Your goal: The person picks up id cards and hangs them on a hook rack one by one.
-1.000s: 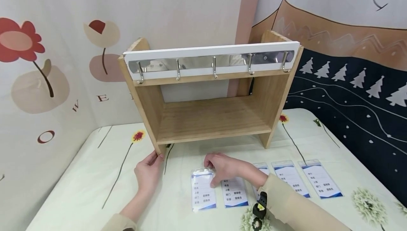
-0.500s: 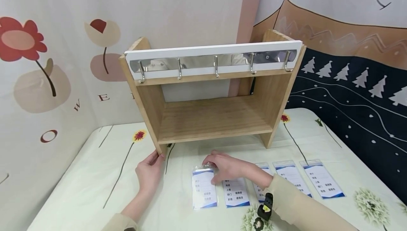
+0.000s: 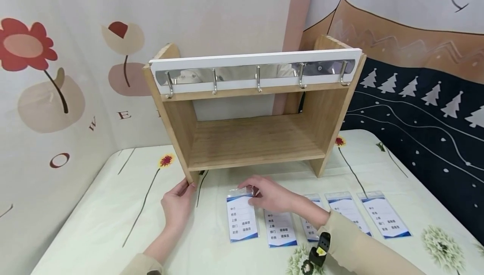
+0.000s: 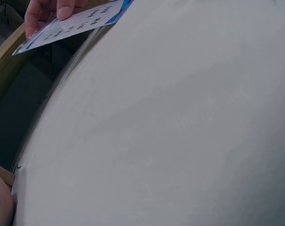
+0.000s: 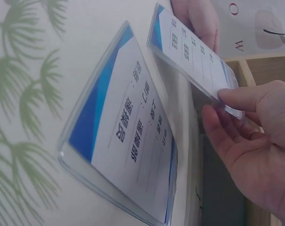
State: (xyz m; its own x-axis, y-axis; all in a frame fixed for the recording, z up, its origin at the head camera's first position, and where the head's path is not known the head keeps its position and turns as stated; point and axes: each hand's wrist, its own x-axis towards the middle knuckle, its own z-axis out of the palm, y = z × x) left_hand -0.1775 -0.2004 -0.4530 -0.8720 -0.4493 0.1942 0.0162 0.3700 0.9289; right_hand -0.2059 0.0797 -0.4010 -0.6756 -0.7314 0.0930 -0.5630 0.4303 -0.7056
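Note:
My right hand (image 3: pixel 270 193) pinches the top edge of the leftmost badge card (image 3: pixel 243 218), a clear plastic sleeve with a white and blue insert. In the right wrist view, the thumb lies on the face of this held badge card (image 5: pixel 194 49) and the fingers sit behind it, with the card lifted off the cloth. Another badge card (image 5: pixel 128 136) lies nearer that camera. My left hand (image 3: pixel 177 203) grips the bottom front corner of the wooden rack's left side panel (image 3: pixel 166 128). The left wrist view shows the right hand (image 4: pixel 53 14) holding the badge card (image 4: pixel 81 23).
Several more badge cards lie in a row to the right, including one at the far end (image 3: pixel 385 216). The wooden shelf (image 3: pixel 257 140) stands behind them, with a white rail (image 3: pixel 234 61) bearing several metal hooks (image 3: pixel 258 79). A flowered cloth (image 3: pixel 102 224) covers the table.
The right hand has taken hold of the leftmost badge card and raised it from the cloth, shifting it slightly toward the rack. The left hand stays at the rack's corner.

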